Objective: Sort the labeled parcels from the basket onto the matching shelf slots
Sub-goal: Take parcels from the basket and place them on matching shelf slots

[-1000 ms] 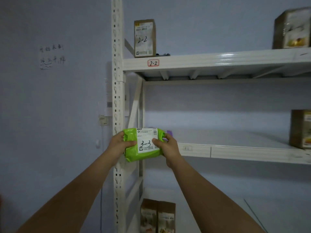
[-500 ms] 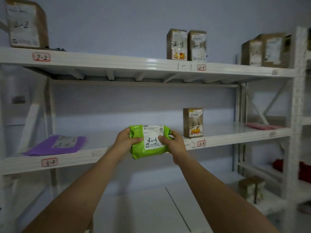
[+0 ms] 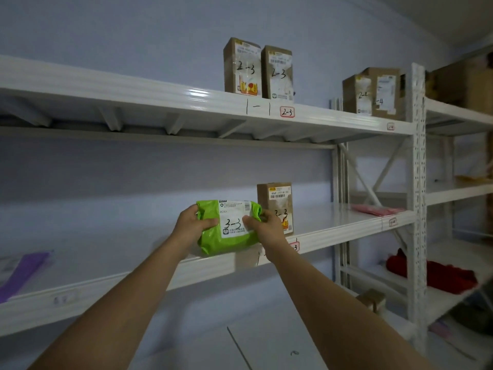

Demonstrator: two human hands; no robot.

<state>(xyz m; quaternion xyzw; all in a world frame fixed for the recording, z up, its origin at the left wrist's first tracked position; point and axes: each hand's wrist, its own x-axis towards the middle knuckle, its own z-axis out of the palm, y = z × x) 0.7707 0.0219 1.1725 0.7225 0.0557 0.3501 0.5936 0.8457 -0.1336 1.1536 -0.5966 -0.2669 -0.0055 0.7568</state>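
A green soft parcel [image 3: 229, 237] with a white label reading "3-3" is held up in front of the middle shelf [image 3: 208, 267]. My left hand [image 3: 190, 227] grips its left end and my right hand [image 3: 268, 228] grips its right end. Just behind and to the right stands a brown box [image 3: 276, 202] marked "3-3" on that shelf. A red-edged slot tag [image 3: 294, 247] on the shelf's front edge is partly hidden by my right wrist.
The upper shelf [image 3: 160, 102] carries two brown boxes marked "2-3" [image 3: 257, 69] above a "2-3" tag [image 3: 287, 112], and two more boxes [image 3: 373, 92] further right. A purple flat parcel [image 3: 21, 273] lies at the left, a pink one [image 3: 376, 209] right. A white upright post [image 3: 418, 182] divides the racks.
The view has swung right along the rack, from the left post to the 3-3 area. Both hands still hold the green parcel, now close to the brown 3-3 box.
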